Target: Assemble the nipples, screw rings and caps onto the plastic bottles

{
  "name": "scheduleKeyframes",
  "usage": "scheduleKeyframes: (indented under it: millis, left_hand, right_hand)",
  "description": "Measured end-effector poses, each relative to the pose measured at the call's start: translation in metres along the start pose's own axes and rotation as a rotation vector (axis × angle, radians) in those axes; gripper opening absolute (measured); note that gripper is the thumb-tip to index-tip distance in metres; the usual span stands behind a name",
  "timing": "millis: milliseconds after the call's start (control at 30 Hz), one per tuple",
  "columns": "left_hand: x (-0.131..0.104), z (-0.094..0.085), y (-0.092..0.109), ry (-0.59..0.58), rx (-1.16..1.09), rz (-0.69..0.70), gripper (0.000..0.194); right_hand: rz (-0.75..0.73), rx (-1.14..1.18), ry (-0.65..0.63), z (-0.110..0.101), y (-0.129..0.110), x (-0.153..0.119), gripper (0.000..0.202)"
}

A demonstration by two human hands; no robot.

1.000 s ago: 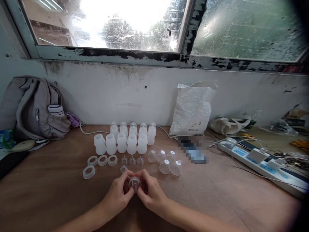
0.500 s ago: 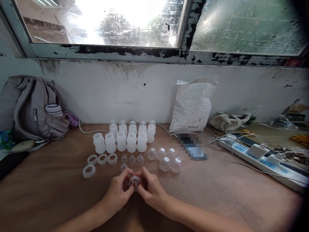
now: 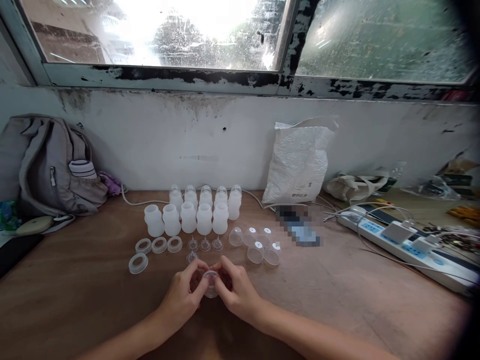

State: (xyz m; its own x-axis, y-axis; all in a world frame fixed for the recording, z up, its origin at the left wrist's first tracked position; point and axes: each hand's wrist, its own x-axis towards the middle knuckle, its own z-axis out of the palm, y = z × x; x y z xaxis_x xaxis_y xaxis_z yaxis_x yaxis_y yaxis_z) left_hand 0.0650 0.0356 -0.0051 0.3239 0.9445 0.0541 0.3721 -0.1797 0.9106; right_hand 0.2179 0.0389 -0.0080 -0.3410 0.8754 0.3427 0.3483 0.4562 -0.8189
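Close in front of me, my left hand (image 3: pixel 189 287) and my right hand (image 3: pixel 233 286) pinch a translucent baby bottle collar ring (image 3: pixel 212 292) from both sides. Both thumbs press at its top and the fingertips meet behind it. A clear nipple seems to be inside, largely covered by the thumbs. Just beyond my left fingertips stands a loose clear nipple (image 3: pixel 191 257), with several more nipples (image 3: pixel 204 244) behind it. To the left lie several loose collar rings (image 3: pixel 138 263). Several clear dome caps (image 3: pixel 255 253) lie right of the nipples.
Open frosted bottles (image 3: pixel 171 221) stand in a row, with capped bottles (image 3: pixel 235 202) behind them. A blurred-out phone (image 3: pixel 300 227), a white padded bag (image 3: pixel 298 162) and a power strip (image 3: pixel 405 245) with cables are on the right. A grey backpack (image 3: pixel 56 165) sits at the left.
My thumbs have moved up over the top of the collar ring, and the ring has tilted in my fingers. The other parts lie where they were.
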Motion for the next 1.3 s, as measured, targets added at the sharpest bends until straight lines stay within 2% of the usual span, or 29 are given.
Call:
scheduleKeyframes:
  millis: [300, 500, 667, 833, 1067, 1167, 1300]
  left_hand:
    - [-0.001, -0.001, 0.003, 0.020, 0.117, 0.064, 0.012]
    - [-0.002, 0.000, 0.001, 0.023, 0.067, 0.063, 0.010]
    - [-0.001, -0.001, 0.002, 0.037, 0.105, 0.065, 0.012]
    - [-0.002, 0.000, 0.003, 0.008, 0.172, 0.070, 0.014]
    - [-0.003, -0.001, 0.006, 0.027, 0.094, 0.085, 0.005]
    - [-0.002, -0.002, 0.005, 0.038, 0.051, 0.074, 0.012]
    - [-0.001, -0.001, 0.000, 0.011, -0.127, 0.007, 0.014]
  right_hand:
    - [0.007, -0.066, -0.040, 0.003, 0.004, -0.001, 0.006]
    - [-0.023, -0.045, -0.019, -0.001, 0.000, 0.000, 0.007]
    - [-0.026, -0.074, 0.001, 0.000, 0.001, -0.002, 0.022]
    - [-0.040, -0.086, -0.025, 0.005, 0.007, -0.005, 0.026]
    - [-0.041, -0.052, -0.043, -0.001, -0.004, -0.004, 0.013]
    - [-0.021, 0.022, -0.045, -0.004, -0.008, -0.004, 0.006]
    - [0.081, 0.186, 0.012, -0.006, -0.005, -0.001, 0.016]
